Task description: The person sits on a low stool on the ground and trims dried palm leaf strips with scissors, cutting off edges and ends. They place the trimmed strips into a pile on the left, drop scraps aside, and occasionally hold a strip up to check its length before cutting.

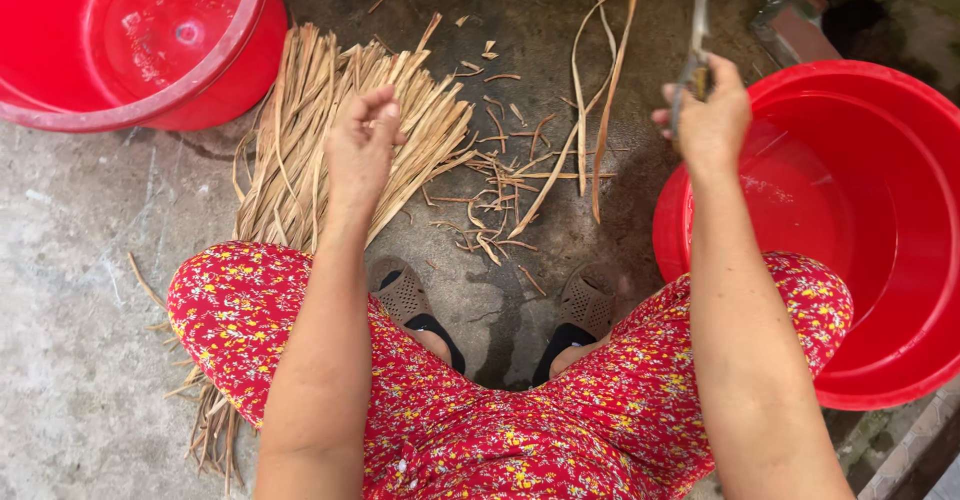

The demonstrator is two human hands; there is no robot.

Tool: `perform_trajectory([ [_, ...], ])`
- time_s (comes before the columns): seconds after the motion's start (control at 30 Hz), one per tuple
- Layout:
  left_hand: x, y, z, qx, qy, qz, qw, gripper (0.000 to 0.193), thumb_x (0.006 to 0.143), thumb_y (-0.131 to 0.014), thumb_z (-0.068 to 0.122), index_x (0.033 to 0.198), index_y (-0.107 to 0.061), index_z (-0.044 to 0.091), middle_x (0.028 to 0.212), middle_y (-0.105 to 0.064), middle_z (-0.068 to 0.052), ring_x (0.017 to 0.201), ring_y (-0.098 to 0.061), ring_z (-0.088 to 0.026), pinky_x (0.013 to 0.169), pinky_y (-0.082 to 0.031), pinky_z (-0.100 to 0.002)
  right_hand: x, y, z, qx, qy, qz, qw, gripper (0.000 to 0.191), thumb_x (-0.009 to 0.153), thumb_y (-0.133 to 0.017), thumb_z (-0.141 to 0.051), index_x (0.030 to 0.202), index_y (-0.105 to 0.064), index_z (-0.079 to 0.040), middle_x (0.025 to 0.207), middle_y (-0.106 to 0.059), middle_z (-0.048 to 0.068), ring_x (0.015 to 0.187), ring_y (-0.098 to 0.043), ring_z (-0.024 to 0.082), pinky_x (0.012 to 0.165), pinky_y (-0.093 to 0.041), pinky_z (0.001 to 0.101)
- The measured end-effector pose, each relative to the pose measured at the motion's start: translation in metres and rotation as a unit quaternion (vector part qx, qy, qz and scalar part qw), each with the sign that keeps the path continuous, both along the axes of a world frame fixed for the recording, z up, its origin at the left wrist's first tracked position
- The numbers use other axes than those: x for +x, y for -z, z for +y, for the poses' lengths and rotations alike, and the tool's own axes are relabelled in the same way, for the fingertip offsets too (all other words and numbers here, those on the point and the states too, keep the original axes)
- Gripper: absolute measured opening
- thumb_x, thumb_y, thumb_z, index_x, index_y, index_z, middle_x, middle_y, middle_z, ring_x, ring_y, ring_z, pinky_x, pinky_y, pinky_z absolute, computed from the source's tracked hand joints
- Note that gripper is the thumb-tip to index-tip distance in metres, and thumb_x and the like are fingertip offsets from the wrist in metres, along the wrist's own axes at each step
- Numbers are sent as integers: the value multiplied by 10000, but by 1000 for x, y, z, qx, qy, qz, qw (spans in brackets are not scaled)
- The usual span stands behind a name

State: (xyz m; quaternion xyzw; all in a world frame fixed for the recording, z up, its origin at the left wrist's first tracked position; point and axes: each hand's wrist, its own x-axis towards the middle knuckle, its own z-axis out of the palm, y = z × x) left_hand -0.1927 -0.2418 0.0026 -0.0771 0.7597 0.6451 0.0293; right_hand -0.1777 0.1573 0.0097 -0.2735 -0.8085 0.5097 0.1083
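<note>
1. Head view, looking down on a person squatting in red flowered trousers (480,430) and sandals on a concrete floor (70,290).
2. The landmark is a pile of dry, tan leaf strips (310,140) lying on the floor in front of the left knee.
3. The left hand (360,150) hovers just above the pile, fingers loosely curled with the tips drawn together; whether it pinches a strip cannot be told.
4. The right hand (710,120), well to the right of the pile, is closed around a thin strip (698,30) that runs upward out of view.
5. A few long loose strips (595,110) hang or lie between the pile and the right hand.
6. Short scraps (490,200) lie scattered just right of the pile.
7. One red basin (140,40) sits up and to the left of the pile, touching its edge; another red basin (860,230) sits far right, under the right arm.
</note>
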Motion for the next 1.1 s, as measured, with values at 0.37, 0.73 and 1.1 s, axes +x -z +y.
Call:
perform_trajectory([
  [0.37,12,83,20,-467,208,-111,852,286,971,-637,301,1171,-749,131,1134,-726,-189,1079,-692,-356,933,-543,-467,97,-64,-17,-117,-109,89,983,492,982,-707,37,1441,-535,-9,1189,-748,176,813,-750,200,627,-587,271],
  [0.73,58,148,-2,-535,262,-248,764,483,958,-519,175,1401,-538,-16,1522,-475,-219,1284,-571,-405,1004,-517,-486,134,-37,-35,-107,-68,6,992,526,931,-703,25,1422,-533,-55,1077,-759,123,794,-730,145,647,-578,246],
  [1.1,51,111,3,-570,268,-192,752,360,966,-604,266,1197,-732,21,1232,-710,-199,1151,-694,-323,966,-570,-407,115,-15,-48,-122,-91,29,988,524,898,-694,48,1395,-545,-31,1054,-767,112,811,-718,118,692,-597,254],
])
